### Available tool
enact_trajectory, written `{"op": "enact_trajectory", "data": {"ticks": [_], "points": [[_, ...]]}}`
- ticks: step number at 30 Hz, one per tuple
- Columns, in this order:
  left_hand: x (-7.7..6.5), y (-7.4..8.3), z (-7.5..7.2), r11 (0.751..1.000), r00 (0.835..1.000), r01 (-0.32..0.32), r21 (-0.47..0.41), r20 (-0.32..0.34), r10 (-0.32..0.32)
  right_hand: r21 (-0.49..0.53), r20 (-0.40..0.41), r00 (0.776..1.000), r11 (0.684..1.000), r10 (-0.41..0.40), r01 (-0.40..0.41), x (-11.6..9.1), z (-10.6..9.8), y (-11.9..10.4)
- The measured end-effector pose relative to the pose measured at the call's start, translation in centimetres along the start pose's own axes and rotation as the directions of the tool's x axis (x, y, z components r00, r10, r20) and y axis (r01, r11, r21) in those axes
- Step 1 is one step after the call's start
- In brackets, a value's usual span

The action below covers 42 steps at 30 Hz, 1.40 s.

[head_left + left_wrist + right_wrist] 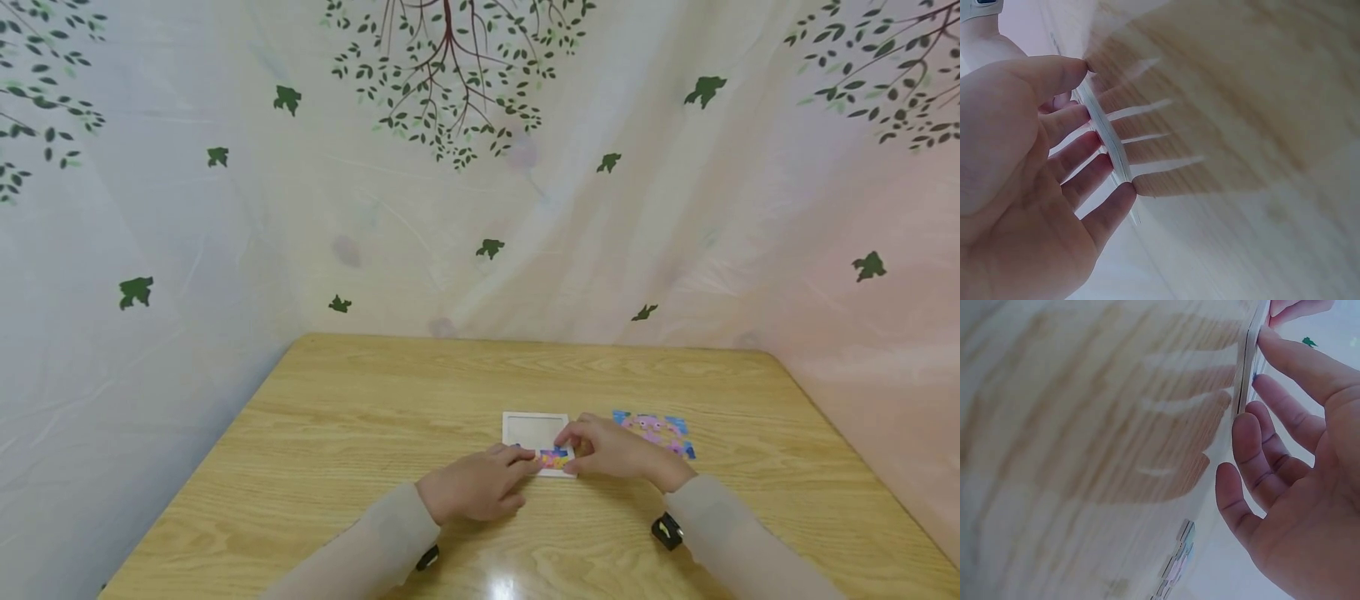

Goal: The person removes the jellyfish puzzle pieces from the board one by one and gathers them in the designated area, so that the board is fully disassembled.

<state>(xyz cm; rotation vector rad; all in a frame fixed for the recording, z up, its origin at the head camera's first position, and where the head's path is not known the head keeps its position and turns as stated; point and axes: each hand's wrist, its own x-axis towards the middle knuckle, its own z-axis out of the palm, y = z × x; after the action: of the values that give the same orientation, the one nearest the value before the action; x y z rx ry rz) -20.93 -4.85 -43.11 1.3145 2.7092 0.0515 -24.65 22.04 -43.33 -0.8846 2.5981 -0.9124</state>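
A white puzzle frame [534, 430] lies flat on the table, with colourful puzzle pieces [555, 459] along its near side. My left hand [474, 485] rests its fingertips on the near left of the frame, fingers fairly straight. In the left wrist view, the fingers and thumb of the left hand [1041, 150] spread along the thin edge of the frame [1109, 134]. From the right, my right hand [618, 448] pinches at a piece in the near right corner, thumb and index finger on either side. The other fingers of the right hand [1291, 456] are loosely bent.
Right of the frame, partly behind my right hand, lies a pink and blue group of puzzle pieces [651, 427] showing a cartoon figure. The wooden table [360, 400] meets a curtain [420, 275] printed with leaves at its far edge. Black straps [667, 531] sit at the wrists.
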Motion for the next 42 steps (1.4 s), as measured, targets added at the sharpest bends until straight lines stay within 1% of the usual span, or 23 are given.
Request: {"op": "enact_trajectory", "data": {"ticks": [6, 12, 16, 19, 27, 31, 35, 42], "points": [[-0.1, 0.1, -0.2, 1.000, 1.000, 0.003, -0.017, 0.000, -0.003, 0.004, -0.004, 1.000, 1.000, -0.007, 0.007, 0.1, -0.1, -0.3], [0.0, 0.0, -0.2, 1.000, 1.000, 0.003, -0.019, 0.003, -0.003, 0.006, -0.015, 1.000, 1.000, -0.024, 0.024, 0.3, 0.0, 0.0], [0.0, 0.0, -0.2, 1.000, 1.000, 0.007, -0.028, 0.012, -0.007, 0.038, -0.021, 0.999, 0.998, -0.040, 0.041, 0.5, 0.1, 0.2], [0.0, 0.0, -0.2, 0.999, 1.000, 0.010, -0.033, 0.020, -0.010, 0.078, -0.009, 0.999, 0.996, -0.045, 0.045, 0.5, 0.0, 0.1], [-0.2, 0.2, -0.4, 0.999, 1.000, 0.015, -0.028, 0.024, -0.014, 0.084, -0.013, 0.997, 0.993, -0.077, 0.078, 0.3, -0.1, -0.4], [-0.2, 0.2, -0.4, 0.999, 1.000, 0.018, -0.039, 0.022, -0.017, 0.083, -0.028, 0.998, 0.995, -0.056, 0.058, 0.0, -0.4, -0.2], [-0.1, 0.0, -0.3, 0.999, 1.000, 0.016, -0.047, 0.018, -0.015, 0.079, -0.044, 0.998, 0.996, -0.036, 0.039, -0.5, -0.9, 0.6], [-0.1, -0.1, -0.1, 0.999, 1.000, -0.003, -0.040, -0.002, 0.003, 0.063, -0.071, 0.995, 0.996, -0.063, 0.068, -2.6, -2.3, 2.4]]}}
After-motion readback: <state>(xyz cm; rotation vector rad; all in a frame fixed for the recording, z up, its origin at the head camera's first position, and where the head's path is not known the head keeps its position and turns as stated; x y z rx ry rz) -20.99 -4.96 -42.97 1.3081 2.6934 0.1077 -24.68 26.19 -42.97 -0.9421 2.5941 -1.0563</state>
